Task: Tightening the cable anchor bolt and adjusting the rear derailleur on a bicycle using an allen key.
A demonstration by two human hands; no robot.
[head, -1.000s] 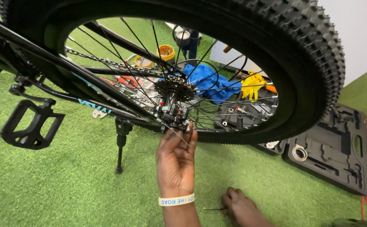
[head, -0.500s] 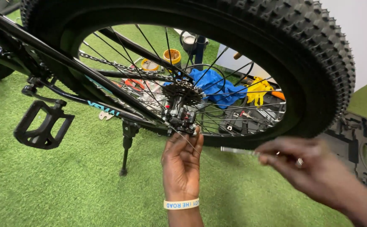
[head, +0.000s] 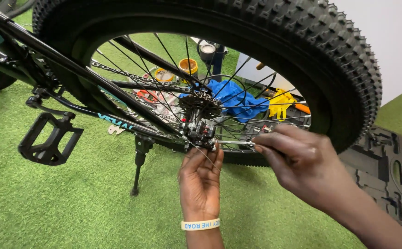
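A black bicycle rear wheel [head: 339,69] with a knobby tyre fills the upper view. At its hub sit a rusty sprocket cluster [head: 200,105] and a black brake caliper [head: 200,133]. My left hand [head: 200,177], a white wristband on its wrist, reaches up from below and its fingertips touch the underside of the caliper. My right hand [head: 302,161] comes in from the right and pinches a thin silver tool [head: 234,143] whose tip points at the caliper.
A black pedal [head: 49,140] hangs at left and a kickstand [head: 138,166] stands on green artificial turf [head: 72,207]. An open black tool case [head: 385,170] lies at right. Blue cloth [head: 235,97], yellow gloves [head: 281,103] and small cans lie behind the spokes.
My right hand has risen from the turf to the hub with the thin silver tool, its tip now at the caliper. My left hand has stayed under the caliper.
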